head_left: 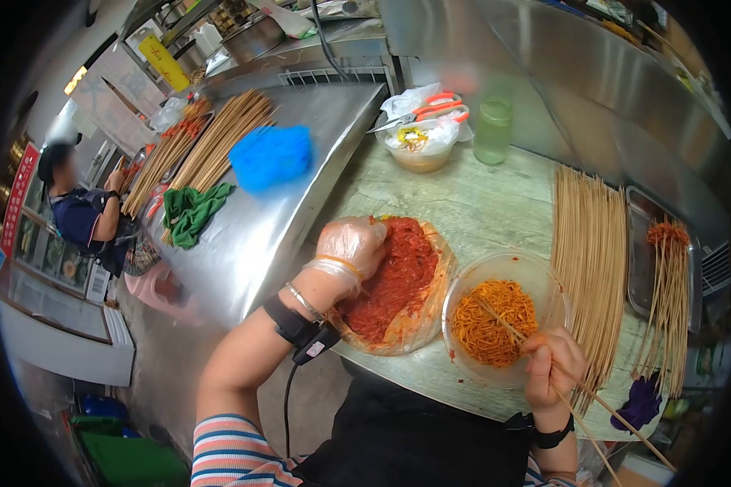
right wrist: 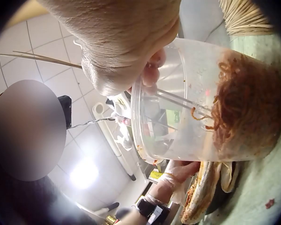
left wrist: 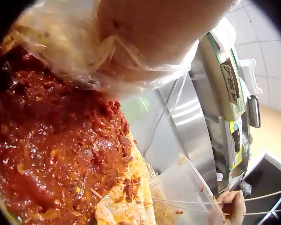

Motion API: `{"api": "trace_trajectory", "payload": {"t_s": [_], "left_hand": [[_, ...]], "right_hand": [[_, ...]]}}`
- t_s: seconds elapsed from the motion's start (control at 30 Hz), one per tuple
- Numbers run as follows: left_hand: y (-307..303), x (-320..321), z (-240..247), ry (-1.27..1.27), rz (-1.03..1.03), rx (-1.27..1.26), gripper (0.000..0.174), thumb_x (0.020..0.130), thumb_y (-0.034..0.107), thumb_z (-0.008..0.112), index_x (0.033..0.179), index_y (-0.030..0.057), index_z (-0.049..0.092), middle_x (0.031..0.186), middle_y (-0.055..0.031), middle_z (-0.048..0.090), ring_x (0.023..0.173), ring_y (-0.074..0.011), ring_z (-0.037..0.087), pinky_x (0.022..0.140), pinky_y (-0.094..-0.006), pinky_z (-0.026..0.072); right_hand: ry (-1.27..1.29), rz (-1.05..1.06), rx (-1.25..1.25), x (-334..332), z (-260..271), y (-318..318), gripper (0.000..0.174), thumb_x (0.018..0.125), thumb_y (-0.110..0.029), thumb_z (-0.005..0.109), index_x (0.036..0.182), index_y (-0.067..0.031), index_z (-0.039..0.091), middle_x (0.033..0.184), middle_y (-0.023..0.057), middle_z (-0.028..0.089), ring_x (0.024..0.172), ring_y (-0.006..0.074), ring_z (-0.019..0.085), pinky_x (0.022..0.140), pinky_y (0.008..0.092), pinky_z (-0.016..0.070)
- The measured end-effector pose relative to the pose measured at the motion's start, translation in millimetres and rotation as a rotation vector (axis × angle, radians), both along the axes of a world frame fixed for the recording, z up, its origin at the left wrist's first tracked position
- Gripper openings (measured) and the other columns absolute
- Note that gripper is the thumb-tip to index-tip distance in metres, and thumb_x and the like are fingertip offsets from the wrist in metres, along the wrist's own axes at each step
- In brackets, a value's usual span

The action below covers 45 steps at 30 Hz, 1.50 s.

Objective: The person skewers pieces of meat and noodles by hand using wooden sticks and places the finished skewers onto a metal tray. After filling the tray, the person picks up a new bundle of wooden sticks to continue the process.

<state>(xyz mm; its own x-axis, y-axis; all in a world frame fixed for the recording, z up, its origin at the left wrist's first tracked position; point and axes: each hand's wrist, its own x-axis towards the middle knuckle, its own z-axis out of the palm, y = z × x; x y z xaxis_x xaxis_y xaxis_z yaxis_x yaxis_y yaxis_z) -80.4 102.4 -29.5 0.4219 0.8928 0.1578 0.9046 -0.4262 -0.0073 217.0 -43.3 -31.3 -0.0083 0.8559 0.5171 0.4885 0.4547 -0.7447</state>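
Note:
In the head view, my left hand [head_left: 351,247], in a clear plastic glove with a band at the wrist, lies over the near-left part of a red, wet chopped mixture [head_left: 402,264]. A plastic-lined container [head_left: 430,321] holds this mixture. The left fingertips are hidden, and I cannot tell whether they grip anything. My bare right hand [head_left: 554,365] pinches thin wooden skewers [head_left: 601,402] at the rim of a clear plastic tub [head_left: 556,296]. Their front ends reach into thin orange-red strands [head_left: 491,325] inside the tub. From the right wrist, the strands [right wrist: 246,103] fill the tub's lower part.
Bare skewers [head_left: 589,268] lie in a wide row right of the tub, beside a metal tray [head_left: 638,243] with loaded skewers [head_left: 668,276]. A bowl [head_left: 418,150] with orange-handled scissors [head_left: 439,105] and a green jar [head_left: 492,134] stand behind. Another person [head_left: 81,203] works at the far left.

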Motion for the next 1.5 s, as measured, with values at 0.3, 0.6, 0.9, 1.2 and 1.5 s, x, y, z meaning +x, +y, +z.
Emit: {"api": "trace_trajectory", "payload": {"t_s": [0.3, 0.6, 0.9, 1.2, 1.5], "left_hand": [[-1, -12, 9, -0.316, 0.047, -0.254, 0.014, 0.071, 0.017, 0.062, 0.078, 0.0051, 0.062, 0.071, -0.0149, 0.06, 0.068, -0.0335, 0.059, 0.061, -0.0401, 0.0474], [-38, -40, 10, -0.183, 0.046, -0.07, 0.01, 0.073, 0.017, 0.062, 0.073, 0.007, 0.059, 0.072, -0.0133, 0.057, 0.069, -0.033, 0.057, 0.061, -0.0404, 0.0466], [-58, -51, 22, 0.006, 0.105, 0.118, 0.018, 0.071, 0.018, 0.067, 0.084, 0.007, 0.062, 0.08, -0.0114, 0.059, 0.069, -0.0313, 0.059, 0.059, -0.0403, 0.0474], [-39, -28, 2, -0.056, 0.005, 0.117, 0.014, 0.072, 0.019, 0.066, 0.076, 0.0068, 0.061, 0.071, -0.0124, 0.057, 0.07, -0.0317, 0.058, 0.06, -0.0417, 0.0466], [-37, -47, -6, -0.848, 0.178, -0.209, 0.018, 0.08, 0.018, 0.059, 0.08, 0.0005, 0.063, 0.076, -0.0128, 0.063, 0.067, -0.0242, 0.061, 0.06, -0.0338, 0.0491]], "right_hand": [[-0.04, 0.022, 0.035, 2, 3, 1, 0.014, 0.085, -0.009, 0.051, 0.077, 0.0001, 0.058, 0.065, 0.0111, 0.055, 0.051, 0.0216, 0.053, 0.045, 0.029, 0.0395], [-0.031, 0.021, 0.044, 1, 4, 1, 0.013, 0.084, -0.008, 0.05, 0.077, 0.0001, 0.057, 0.065, 0.0113, 0.056, 0.051, 0.0221, 0.053, 0.046, 0.0291, 0.0401], [-0.003, 0.01, 0.022, 1, -3, 0, 0.014, 0.084, -0.009, 0.05, 0.077, 0.001, 0.057, 0.065, 0.0115, 0.055, 0.052, 0.0218, 0.052, 0.046, 0.029, 0.0401], [0.006, -0.001, 0.007, -1, -4, 0, 0.015, 0.085, -0.009, 0.05, 0.077, 0.0012, 0.057, 0.065, 0.0116, 0.054, 0.053, 0.0217, 0.053, 0.047, 0.0284, 0.0401], [-0.006, 0.004, 0.016, -1, -2, 0, 0.015, 0.085, -0.009, 0.049, 0.077, 0.0012, 0.057, 0.065, 0.0111, 0.054, 0.052, 0.0209, 0.051, 0.046, 0.0285, 0.0388]]}}
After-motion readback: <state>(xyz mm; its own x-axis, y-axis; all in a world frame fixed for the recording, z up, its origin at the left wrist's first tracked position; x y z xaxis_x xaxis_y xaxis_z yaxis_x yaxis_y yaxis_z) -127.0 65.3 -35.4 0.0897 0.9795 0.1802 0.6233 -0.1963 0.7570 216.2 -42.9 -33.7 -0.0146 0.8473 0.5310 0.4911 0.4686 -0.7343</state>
